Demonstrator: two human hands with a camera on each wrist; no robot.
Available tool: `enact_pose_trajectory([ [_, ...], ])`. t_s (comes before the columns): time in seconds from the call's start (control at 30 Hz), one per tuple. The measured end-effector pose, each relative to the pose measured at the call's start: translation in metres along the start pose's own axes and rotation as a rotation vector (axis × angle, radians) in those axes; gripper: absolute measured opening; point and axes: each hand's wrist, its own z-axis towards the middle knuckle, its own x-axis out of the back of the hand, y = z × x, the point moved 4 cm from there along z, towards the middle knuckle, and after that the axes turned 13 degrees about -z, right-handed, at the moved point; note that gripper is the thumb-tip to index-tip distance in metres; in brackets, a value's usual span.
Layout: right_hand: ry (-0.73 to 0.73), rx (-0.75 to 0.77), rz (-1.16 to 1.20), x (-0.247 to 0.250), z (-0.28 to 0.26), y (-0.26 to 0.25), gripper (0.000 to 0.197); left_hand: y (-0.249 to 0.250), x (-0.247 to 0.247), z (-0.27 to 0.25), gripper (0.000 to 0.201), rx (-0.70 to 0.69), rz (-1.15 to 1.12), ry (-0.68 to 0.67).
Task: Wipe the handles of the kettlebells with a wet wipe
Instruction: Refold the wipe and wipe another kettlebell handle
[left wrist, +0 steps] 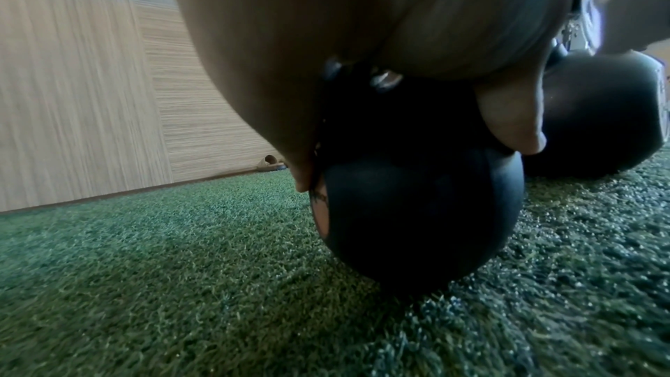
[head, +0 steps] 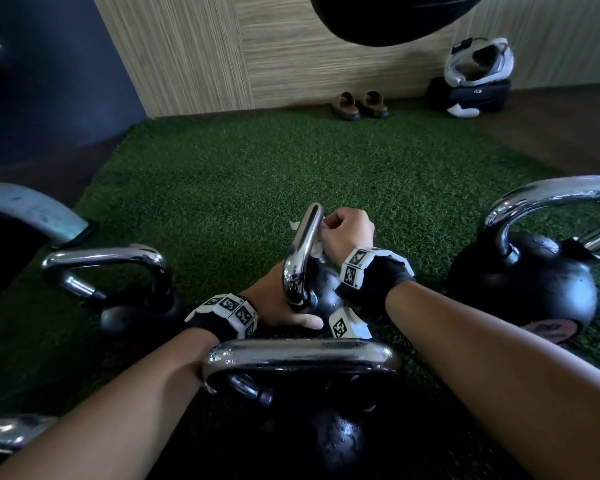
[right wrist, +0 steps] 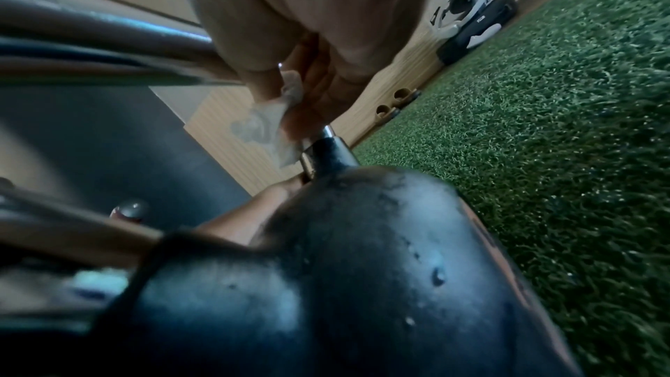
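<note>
A kettlebell handle [head: 303, 251] is wiped on green turf [head: 222, 174].

The small black kettlebell [head: 321, 292] is steadied at its body by the left hand [head: 281, 306], fingers wrapped around the ball and thumb laid across it. A white wet wipe [head: 314, 249] is pinched against the chrome handle by the curled fingers of the right hand [head: 347, 233]. Other kettlebells are stood close by: one nearest the camera [head: 302, 386], one at left [head: 118, 289], one at right [head: 527, 282].

Both hands [head: 349, 233] [head: 278, 306] curled, gripping
</note>
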Motion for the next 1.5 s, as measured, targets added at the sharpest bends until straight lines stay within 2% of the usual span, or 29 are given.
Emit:
enact_pose_trajectory([
  [0.2, -0.046, 0.032, -0.127, -0.007, -0.006, 0.004, 0.011, 0.018, 0.001, -0.008, 0.045, -0.021, 0.111, -0.002],
  [0.3, -0.226, 0.037, -0.256, -0.006, -0.008, 0.005, 0.019, 0.029, 0.003, -0.015, 0.043, 0.015, 0.128, -0.048],
  [0.37, -0.321, -0.006, -0.243, 0.002, -0.01, 0.013, 0.022, 0.03, 0.006, -0.017, 0.04, 0.054, 0.157, -0.073],
  [0.4, -0.326, -0.012, -0.253, 0.009, -0.009, 0.016, 0.019, 0.03, 0.009, -0.016, 0.039, 0.064, 0.186, -0.106],
  [0.47, -0.244, 0.01, -0.271, 0.027, -0.003, 0.013, 0.012, 0.038, 0.017, -0.018, 0.043, 0.129, 0.316, -0.138],
  [0.5, -0.182, 0.023, -0.232, 0.035, 0.001, 0.009, 0.011, 0.04, 0.026, -0.02, 0.042, 0.181, 0.366, -0.119],
  [0.53, -0.125, 0.048, -0.194, 0.043, 0.004, 0.002, 0.013, 0.038, 0.039, -0.02, 0.043, 0.219, 0.37, -0.045],
  [0.6, -0.016, 0.161, -0.208, 0.054, 0.008, -0.014, 0.021, 0.048, 0.062, -0.024, 0.036, 0.258, 0.293, 0.114],
  [0.63, 0.01, 0.242, -0.236, 0.056, 0.009, -0.024, 0.025, 0.054, 0.073, -0.026, 0.024, 0.231, 0.214, 0.204],
  [0.67, 0.005, 0.337, -0.258, 0.056, 0.009, -0.032, 0.028, 0.061, 0.081, -0.027, 0.027, 0.177, 0.144, 0.266],
  [0.73, -0.103, 0.502, -0.323, 0.049, 0.005, -0.047, 0.03, 0.08, 0.079, -0.032, 0.062, 0.136, 0.168, 0.252],
  [0.77, -0.162, 0.564, -0.381, 0.046, 0.002, -0.052, 0.031, 0.087, 0.073, -0.032, 0.068, 0.132, 0.288, 0.216],
  [0.8, -0.197, 0.617, -0.449, 0.042, 0.0, -0.054, 0.031, 0.097, 0.064, -0.032, 0.065, 0.114, 0.406, 0.201],
  [0.9, -0.232, 0.715, -0.586, 0.04, 0.0, -0.058, 0.027, 0.102, 0.053, -0.023, 0.031, 0.084, 0.515, 0.286],
  [0.97, -0.27, 0.708, -0.635, 0.042, 0.004, -0.058, 0.025, 0.099, 0.055, -0.019, 0.024, 0.096, 0.547, 0.287],
  [1.07, -0.306, 0.688, -0.729, 0.049, 0.009, -0.058, 0.023, 0.103, 0.067, -0.015, 0.03, 0.094, 0.656, 0.185],
  [1.2, -0.345, 0.623, -0.742, 0.062, 0.006, -0.051, 0.017, 0.097, 0.093, -0.011, 0.052, 0.069, 0.652, -0.045],
  [1.27, -0.346, 0.575, -0.751, 0.067, 0.004, -0.05, 0.009, 0.094, 0.106, -0.007, 0.069, 0.054, 0.688, -0.116],
  [1.3, -0.35, 0.557, -0.754, 0.067, 0.004, -0.049, 0.013, 0.092, 0.111, -0.004, 0.075, 0.061, 0.724, -0.137],
  [1.37, -0.361, 0.515, -0.766, 0.065, 0.0, -0.048, 0.019, 0.09, 0.119, -0.001, 0.079, 0.084, 0.766, -0.143],
  [1.43, -0.357, 0.493, -0.765, 0.064, -0.005, -0.046, 0.005, 0.089, 0.123, -0.002, 0.078, 0.083, 0.777, -0.121],
  [1.5, -0.342, 0.487, -0.759, 0.062, -0.009, -0.044, 0.023, 0.085, 0.124, -0.006, 0.075, 0.067, 0.761, -0.069],
])
